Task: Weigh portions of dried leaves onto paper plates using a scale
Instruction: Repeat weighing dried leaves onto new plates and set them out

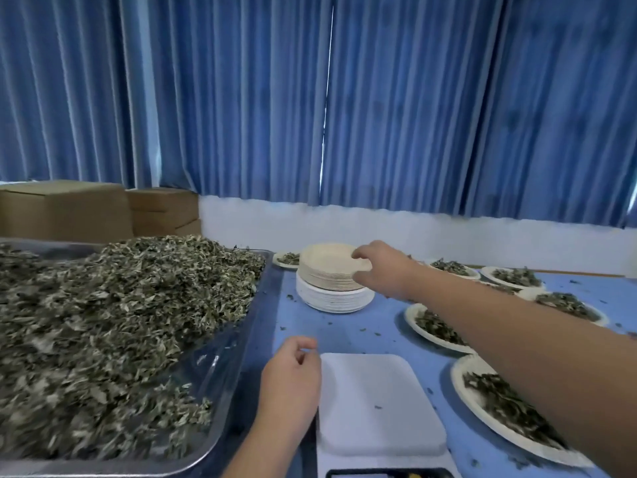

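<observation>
A blue table (pixel 344 326) runs to a white wall (pixel 379 229) under blue curtains (pixel 413 98), with cardboard boxes (pixel 69 208) at the far left and a metal tray (pixel 220 374) heaped with dried leaves (pixel 103 305) on the left. The white scale (pixel 375 401) sits near centre, long axis near-to-far, display end nearest, with filled plates (pixel 410 313) to its right. The right hand (pixel 382 267) curls over the rim of the stack of paper plates (pixel 327 270) farther back, gripping its top, while the left hand (pixel 291 370) hovers loosely curled by the scale's left edge, holding nothing.
</observation>
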Tool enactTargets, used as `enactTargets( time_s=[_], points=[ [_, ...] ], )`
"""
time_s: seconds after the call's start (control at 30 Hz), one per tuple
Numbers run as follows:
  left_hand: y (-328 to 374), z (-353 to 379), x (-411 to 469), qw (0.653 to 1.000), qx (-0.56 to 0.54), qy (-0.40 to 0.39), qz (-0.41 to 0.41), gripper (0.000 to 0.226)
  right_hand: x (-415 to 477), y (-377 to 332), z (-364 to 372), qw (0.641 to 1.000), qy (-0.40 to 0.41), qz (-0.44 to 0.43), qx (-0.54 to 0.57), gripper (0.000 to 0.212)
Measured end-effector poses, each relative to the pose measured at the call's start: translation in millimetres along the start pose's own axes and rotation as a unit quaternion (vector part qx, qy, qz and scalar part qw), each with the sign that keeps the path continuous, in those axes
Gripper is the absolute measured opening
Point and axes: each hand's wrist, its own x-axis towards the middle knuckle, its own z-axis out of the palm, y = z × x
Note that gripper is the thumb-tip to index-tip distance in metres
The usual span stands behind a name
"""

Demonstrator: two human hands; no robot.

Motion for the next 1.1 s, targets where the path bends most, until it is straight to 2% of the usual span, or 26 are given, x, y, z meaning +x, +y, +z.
enactTargets(
  time_s=[0.1,0.17,0.23,0.27,0.33,0.4,0.6,0.8,0.93,1.1],
  points=[
    [-1,-1,7,1.000,-0.009,0.011,-0.028,0.018,39,-7,19,0.997,-0.031,-0.007,-0.064,0.058],
    [0,-2,10,0.999,-0.013,0.015,-0.045,0.017,56,-8,34,0.996,-0.069,0.029,-0.055,0.062],
    [-2,-2,12,0.998,-0.014,0.015,-0.051,0.016,65,-10,47,0.993,-0.104,0.063,-0.002,0.057],
    [-4,-2,13,0.998,-0.015,0.016,-0.053,0.015,69,-11,50,0.992,-0.106,0.065,0.015,0.046],
    [-5,-1,15,0.997,-0.028,0.019,-0.063,0.014,77,-9,52,0.995,-0.079,0.059,0.028,0.018],
    [-7,-1,16,0.996,-0.043,0.021,-0.072,0.014,81,-7,50,0.997,-0.054,0.057,0.027,0.024],
    [-6,-1,15,0.996,-0.039,0.020,-0.076,0.014,83,2,48,0.994,-0.028,0.061,0.088,0.017],
    [-5,-3,14,0.996,-0.042,-0.006,-0.074,0.016,83,-1,39,0.990,-0.022,0.066,0.123,0.020],
    [-3,-4,14,0.996,-0.033,-0.013,-0.078,0.016,81,-5,30,0.993,-0.037,0.071,0.087,0.016],
    [-2,-5,14,0.996,-0.033,-0.016,-0.081,0.016,80,-9,25,0.997,-0.068,0.043,-0.010,0.027]
  ],
)
